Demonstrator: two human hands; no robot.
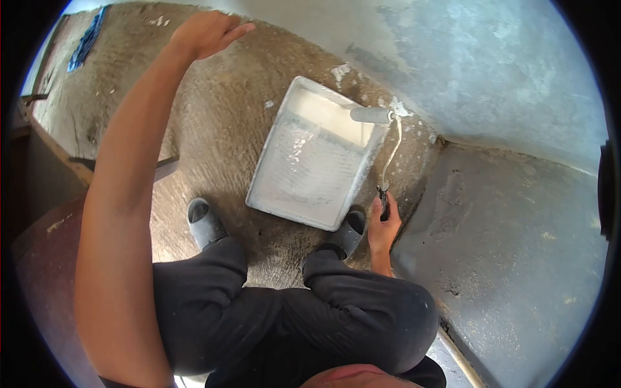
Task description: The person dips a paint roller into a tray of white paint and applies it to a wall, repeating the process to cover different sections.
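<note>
My right hand (pixel 384 223) is wrapped around the dark handle of a paint roller (pixel 372 115). The roller's bent wire frame is coated in pale paint, and its sleeve hangs over the upper right corner of a paint tray (pixel 257 187). White paint (pixel 317 107) pools at the tray's far end, while a wet grey-white film covers the ramp nearer me. Far from the tray, at the upper left by the wall's foot, my left hand (pixel 206 33) is curled with the thumb sticking out. Nothing shows in it, though its fingertips are hidden.
A grey wall (pixel 491 58) rises at the back, meeting a darker grey surface (pixel 511 226) on the right. My sandalled feet (pixel 206 225) flank the tray's near end on the rough, paint-spotted floor (pixel 213 123). A blue cloth (pixel 87 40) lies far left; a pole (pixel 460 362) is lower right.
</note>
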